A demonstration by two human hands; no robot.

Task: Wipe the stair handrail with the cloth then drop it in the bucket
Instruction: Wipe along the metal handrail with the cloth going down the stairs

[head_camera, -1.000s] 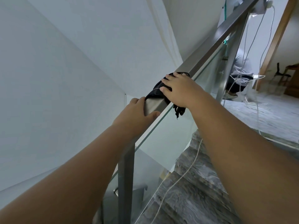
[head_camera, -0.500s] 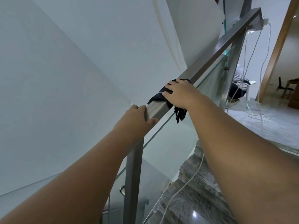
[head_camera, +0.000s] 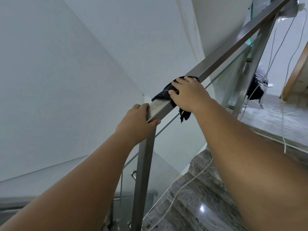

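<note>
A square steel handrail (head_camera: pixel 221 59) climbs from the lower middle to the upper right above a glass panel. My right hand (head_camera: pixel 188 94) presses a black cloth (head_camera: pixel 164 93) flat onto the rail's top, and a frayed end of the cloth hangs below the rail. My left hand (head_camera: pixel 136 124) grips the rail just below, above a steel post (head_camera: pixel 144 180). No bucket is in view.
Grey marble steps (head_camera: pixel 191 200) rise on the right, with a white cable (head_camera: pixel 183 185) trailing down them. The glass panel (head_camera: pixel 230 75) fills the space under the rail. At the upper landing stand a dark object (head_camera: pixel 256 89), more white cables and a wooden frame (head_camera: pixel 296 70). White walls are on the left.
The view has tilted upward a little. Both hands keep their hold on the rail, the right one still on the cloth at nearly the same spot.
</note>
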